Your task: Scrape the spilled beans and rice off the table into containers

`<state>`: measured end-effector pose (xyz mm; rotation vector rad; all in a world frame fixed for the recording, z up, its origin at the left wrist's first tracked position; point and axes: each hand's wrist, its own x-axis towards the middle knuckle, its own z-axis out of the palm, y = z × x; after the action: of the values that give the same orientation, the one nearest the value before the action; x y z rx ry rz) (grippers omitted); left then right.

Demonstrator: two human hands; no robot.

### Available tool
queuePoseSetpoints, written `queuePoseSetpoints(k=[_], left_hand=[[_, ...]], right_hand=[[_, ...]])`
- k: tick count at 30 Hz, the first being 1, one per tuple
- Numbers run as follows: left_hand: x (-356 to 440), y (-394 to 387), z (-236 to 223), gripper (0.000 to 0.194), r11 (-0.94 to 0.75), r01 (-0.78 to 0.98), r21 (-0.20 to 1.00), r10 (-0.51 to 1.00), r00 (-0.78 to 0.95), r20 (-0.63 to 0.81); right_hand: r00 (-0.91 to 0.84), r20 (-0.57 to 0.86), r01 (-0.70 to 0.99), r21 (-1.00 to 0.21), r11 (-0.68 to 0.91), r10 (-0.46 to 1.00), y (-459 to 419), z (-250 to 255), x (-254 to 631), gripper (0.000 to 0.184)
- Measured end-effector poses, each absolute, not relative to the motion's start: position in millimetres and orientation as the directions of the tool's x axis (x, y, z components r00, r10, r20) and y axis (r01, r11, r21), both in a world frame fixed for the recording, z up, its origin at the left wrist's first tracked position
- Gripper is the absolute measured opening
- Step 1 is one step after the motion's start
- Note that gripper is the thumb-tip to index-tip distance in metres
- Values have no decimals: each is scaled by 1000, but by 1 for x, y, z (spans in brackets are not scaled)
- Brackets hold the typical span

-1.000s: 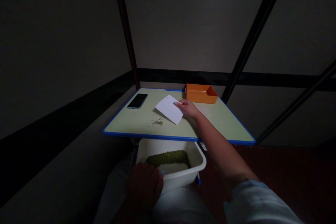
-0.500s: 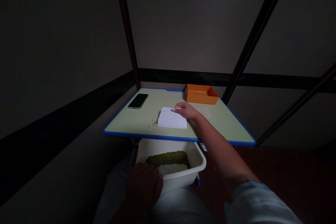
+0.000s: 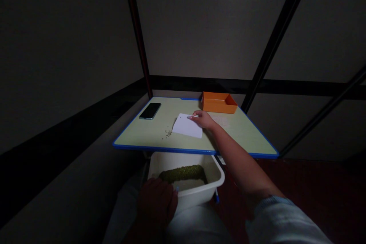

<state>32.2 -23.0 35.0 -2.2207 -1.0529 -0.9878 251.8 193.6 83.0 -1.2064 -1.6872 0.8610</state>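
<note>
My right hand (image 3: 203, 119) reaches over the small blue-edged table (image 3: 246, 131) and grips the top edge of a white flat card (image 3: 187, 126), whose lower edge rests on the tabletop. A little heap of small green grains (image 3: 168, 134) lies just left of the card. Below the table's front edge, my left hand (image 3: 158, 199) clasps the near left corner of a white tub (image 3: 215, 186), which rests on my lap. A layer of green grains (image 3: 183, 172) lies inside the tub.
An orange tray (image 3: 218, 103) stands at the table's far right. A dark phone (image 3: 150, 111) lies at the far left. Dark walls and slanted black bars close in behind the table. The room is dim.
The card was swept down and toward me, gathering the scattered grains into a tighter heap, then drawn slightly back and tilted. My left hand and the tub stayed put.
</note>
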Motion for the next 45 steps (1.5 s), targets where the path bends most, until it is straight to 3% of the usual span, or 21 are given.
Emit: queuePoseSetpoints(k=[3,6,11,22,26,33,45], left_hand=[[32,-23,34,20,-579,806,-120,460,445,768],[32,-23,32,19,-583,803,-125,452,448,772],[30,-23,29,16,-587,801,-116,435,433,789],[34,-24,35,20,-580,809,-94,464,424,778],[33,-25,33,18,-577,813,-79,476,413,776],[34,-26,34,18,-579,812,-79,484,420,768],[34,-27,32,17,-567,821,-69,496,407,767]], right_hand=[[-192,255,283,-910,302,948,193,84,254,41],[-335,194,224,-934,278,922,191,84,255,40],[-497,122,265,-921,284,859,189,81,250,41],[-260,236,435,-837,332,936,195,78,252,36],[-196,268,415,-849,328,943,195,79,254,38],[-257,239,294,-904,311,936,187,78,246,37],[-305,269,370,-850,374,914,189,70,238,35]])
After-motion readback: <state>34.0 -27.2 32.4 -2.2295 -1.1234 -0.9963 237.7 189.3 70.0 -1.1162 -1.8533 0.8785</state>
